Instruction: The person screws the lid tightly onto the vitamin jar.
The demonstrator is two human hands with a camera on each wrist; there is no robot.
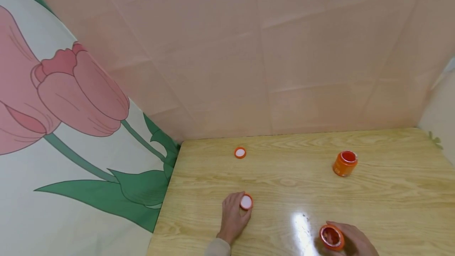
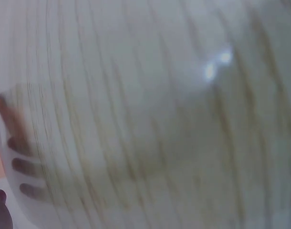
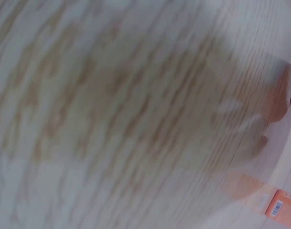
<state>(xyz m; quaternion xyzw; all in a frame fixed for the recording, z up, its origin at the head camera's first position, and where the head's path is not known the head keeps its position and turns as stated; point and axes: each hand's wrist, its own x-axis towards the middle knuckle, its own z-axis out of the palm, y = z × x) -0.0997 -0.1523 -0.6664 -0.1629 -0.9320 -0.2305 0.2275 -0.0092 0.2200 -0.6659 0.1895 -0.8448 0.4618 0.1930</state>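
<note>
On the wooden table, my left hand (image 1: 234, 214) grips a round orange lid (image 1: 246, 201) between thumb and fingers, its white inner face turned up. Off to the right, near the front, my right hand (image 1: 355, 240) holds an orange jar (image 1: 331, 237) by its side. The jar's mouth is uncovered, and a dark red inside shows. Both wrist views mostly look at the table surface. Only a bit of the left hand (image 2: 1, 212) shows at the left wrist view's edge. An orange surface with a barcode (image 3: 276, 208) appears in the right wrist view's corner.
A second orange jar (image 1: 345, 164), uncovered, stands upright at the right of the table. Another orange lid (image 1: 240, 153) lies white side up toward the back edge. Behind the table (image 1: 284, 169) hangs a plain pinkish cloth (image 1: 263, 58); a tulip-patterned cloth (image 1: 81, 90) is on the left.
</note>
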